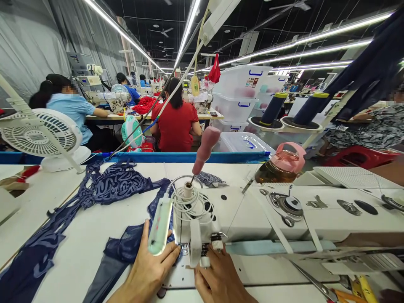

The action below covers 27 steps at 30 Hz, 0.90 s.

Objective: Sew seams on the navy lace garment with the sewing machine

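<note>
My left hand is at the needle area of a white sewing machine, beside a pale green lamp that covers part of its fingers. Its fingertips hold down the edge of a navy lace garment next to the presser foot. Part of that garment trails toward me over the table's left side. To the right of the needle, my right hand has curled fingers reaching under the machine head. Its fingertips are hidden, and I cannot make out what they hold.
More navy lace pieces lie at left. A pink-handled screwdriver stands in the machine top. Scissors rest at lower right, a pink-lidded jug behind the machine. A white fan stands left; people sew ahead beside plastic bins.
</note>
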Each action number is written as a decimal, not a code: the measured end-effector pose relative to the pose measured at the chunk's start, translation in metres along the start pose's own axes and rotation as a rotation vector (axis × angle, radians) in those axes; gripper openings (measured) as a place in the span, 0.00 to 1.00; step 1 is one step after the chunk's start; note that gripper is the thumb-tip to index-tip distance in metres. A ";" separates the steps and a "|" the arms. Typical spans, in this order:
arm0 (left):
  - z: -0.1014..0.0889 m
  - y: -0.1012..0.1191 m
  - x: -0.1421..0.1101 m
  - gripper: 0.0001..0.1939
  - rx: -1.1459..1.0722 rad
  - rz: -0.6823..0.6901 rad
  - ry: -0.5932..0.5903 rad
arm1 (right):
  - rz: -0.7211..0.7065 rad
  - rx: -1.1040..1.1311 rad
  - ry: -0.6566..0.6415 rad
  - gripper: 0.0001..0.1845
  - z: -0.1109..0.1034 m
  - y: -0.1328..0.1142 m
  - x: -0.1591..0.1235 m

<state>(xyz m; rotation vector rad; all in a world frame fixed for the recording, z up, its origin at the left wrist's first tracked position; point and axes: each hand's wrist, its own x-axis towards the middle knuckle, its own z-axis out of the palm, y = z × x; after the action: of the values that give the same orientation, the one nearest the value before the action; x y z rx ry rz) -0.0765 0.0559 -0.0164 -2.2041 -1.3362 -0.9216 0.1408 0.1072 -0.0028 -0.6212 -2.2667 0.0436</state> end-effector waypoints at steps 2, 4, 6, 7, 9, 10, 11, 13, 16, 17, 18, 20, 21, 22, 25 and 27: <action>0.000 -0.001 0.001 0.19 -0.011 -0.016 -0.006 | 0.029 0.008 -0.031 0.08 -0.003 0.002 -0.006; 0.000 -0.003 0.000 0.18 0.012 -0.008 -0.046 | 0.069 -0.011 -0.070 0.11 -0.006 0.003 -0.015; 0.001 -0.006 -0.003 0.15 0.047 0.002 -0.089 | 0.134 -0.021 -0.074 0.16 -0.008 0.005 -0.024; 0.002 -0.007 -0.006 0.14 0.059 0.000 -0.108 | 0.175 0.004 -0.068 0.17 -0.008 0.005 -0.029; 0.005 -0.008 -0.011 0.14 0.068 -0.028 -0.142 | 0.273 0.128 -0.047 0.19 -0.006 0.007 -0.035; 0.007 -0.008 -0.013 0.15 0.067 -0.048 -0.153 | 0.320 0.202 -0.036 0.20 -0.006 0.009 -0.037; 0.008 -0.008 -0.014 0.16 0.067 -0.072 -0.157 | 0.368 0.266 -0.029 0.20 -0.005 0.011 -0.038; 0.010 -0.007 -0.015 0.18 0.065 -0.108 -0.150 | 0.443 0.339 -0.032 0.19 -0.005 0.016 -0.037; 0.010 -0.006 -0.011 0.19 0.020 -0.110 -0.132 | 0.488 0.352 -0.061 0.20 -0.005 0.024 -0.034; 0.009 -0.006 -0.009 0.19 -0.009 -0.106 -0.131 | 0.494 0.352 -0.066 0.20 -0.005 0.025 -0.034; 0.008 -0.007 -0.008 0.20 -0.038 -0.101 -0.135 | 0.500 0.351 -0.066 0.19 -0.005 0.025 -0.033; 0.006 -0.008 -0.007 0.21 -0.086 -0.108 -0.155 | 0.530 0.357 -0.059 0.18 -0.005 0.023 -0.032; 0.005 -0.008 -0.007 0.22 -0.105 -0.111 -0.171 | 0.544 0.367 -0.050 0.18 -0.005 0.022 -0.031; 0.005 -0.009 -0.008 0.23 -0.122 -0.109 -0.185 | 0.550 0.384 -0.041 0.18 -0.005 0.021 -0.029; 0.003 -0.009 -0.010 0.25 -0.156 -0.094 -0.187 | 0.500 0.446 -0.029 0.17 -0.005 0.021 -0.026; 0.001 -0.009 -0.010 0.25 -0.171 -0.097 -0.179 | 0.430 0.439 0.013 0.15 -0.004 0.021 -0.025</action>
<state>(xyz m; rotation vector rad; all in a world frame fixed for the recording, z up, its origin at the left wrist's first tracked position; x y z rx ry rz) -0.0875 0.0539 -0.0243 -2.4183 -1.5076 -0.9219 0.1674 0.1141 -0.0216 -0.8451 -1.9793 0.7220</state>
